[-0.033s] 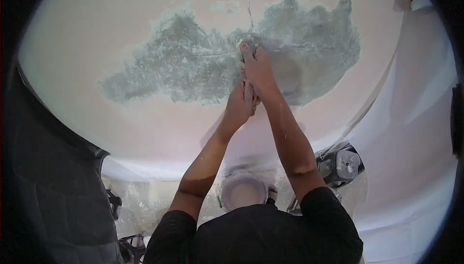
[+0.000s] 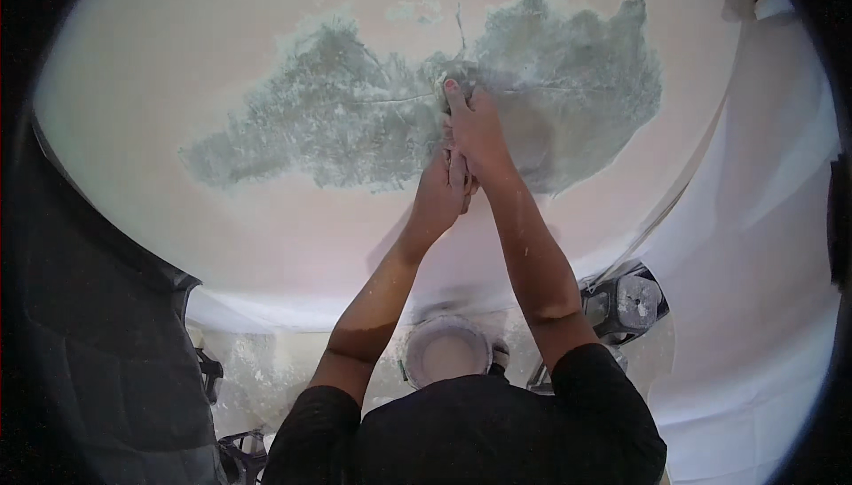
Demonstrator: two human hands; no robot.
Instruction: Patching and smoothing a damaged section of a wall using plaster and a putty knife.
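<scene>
In front of me is a pale pinkish wall [image 2: 266, 236] with a wide, jagged grey-green patch [image 2: 355, 148] that looks like bare plaster. A thin crack [image 2: 390, 101] runs across the patch, and a short one stands above its middle. My right hand [image 2: 477, 128] is closed at the middle of the patch, thumb pointing up. A small pale edge [image 2: 439, 87] shows beside that thumb; the rest is hidden by the fingers, so its kind cannot be made out. My left hand [image 2: 441, 190] is closed just below, against the right, its grip also hidden.
Below me a round bucket [image 2: 448, 354] holds pale, smooth material. A dark, white-splattered stool [image 2: 635, 301] stands to the right on a spattered floor [image 2: 266, 374]. White sheeting [image 2: 745, 245] hangs at the right, dark sheeting [image 2: 106, 334] at the left. Another dark frame [image 2: 241, 454] is at lower left.
</scene>
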